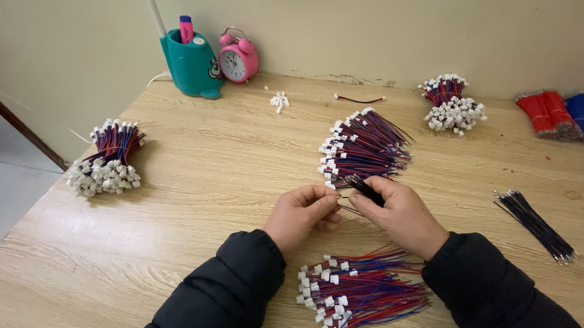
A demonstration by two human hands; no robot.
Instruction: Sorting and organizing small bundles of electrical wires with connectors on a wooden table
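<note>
The person sits at a pale wood surface [192,183] with both hands drawn close over its middle. The left hand [300,214] has its thumb and forefinger pinched tight on the end of a thin red-and-blue lead [346,210], at a small white plug that barely shows. The right hand [397,211] is closed around a short bunch of black wires [365,189], which stick out up and to the left past the thumb, and its fingertips meet the same lead.

From where I stand the risks look small but real. The lead is fine and held only at the fingertips, so a slip could drop it into the loose heap of leads [364,289] lying just below the wrists, where it would be hard to pick out again. A sleeve dragging over that heap could also scatter or tangle it. The black bunch could fan apart if the fist loosens.

No package or label sits among the work. At the back wall stand a teal pen holder [193,65] with a pink marker in it and a round pink alarm clock [237,60]. A fanned pile of leads [364,146] lies beyond the hands, tied bundles rest at left [106,162] and back right [450,103], and red and blue wire bundles [566,115] sit at the far right edge.
</note>
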